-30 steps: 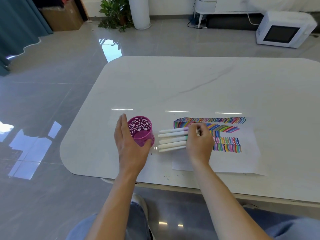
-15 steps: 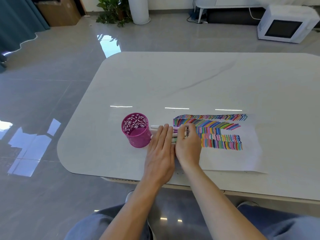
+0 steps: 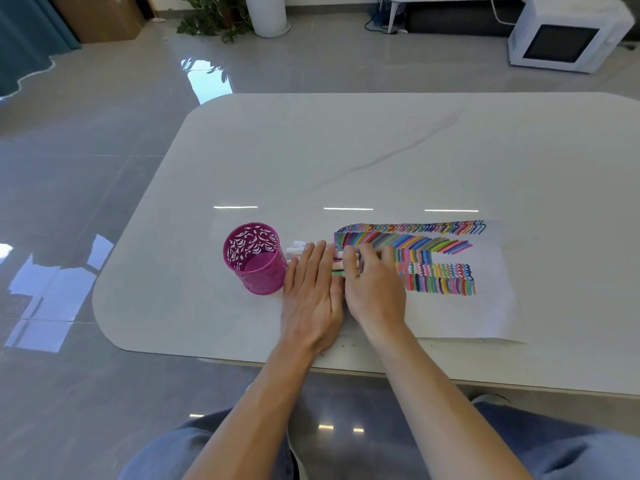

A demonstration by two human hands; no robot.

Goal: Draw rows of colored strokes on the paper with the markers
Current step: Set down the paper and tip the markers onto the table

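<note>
Several markers (image 3: pixel 297 250) lying left-right, under both hands (image 3: pixel 311 289) (image 3: pixel 374 289)

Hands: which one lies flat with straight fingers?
The left hand, beside the pink cup; its fingers lie straight over the markers, while the right hand curls its fingers.

The paper (image 3: pixel 485 313) lies flat near right, striped with colored rows. White markers (image 3: pixel 297 250) lie together at its left.

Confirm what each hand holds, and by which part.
The left hand lies flat, fingers straight, on the markers, gripping nothing. The right hand curls its fingers round the markers at their coloured cap ends, by the left edge of the paper.
</note>
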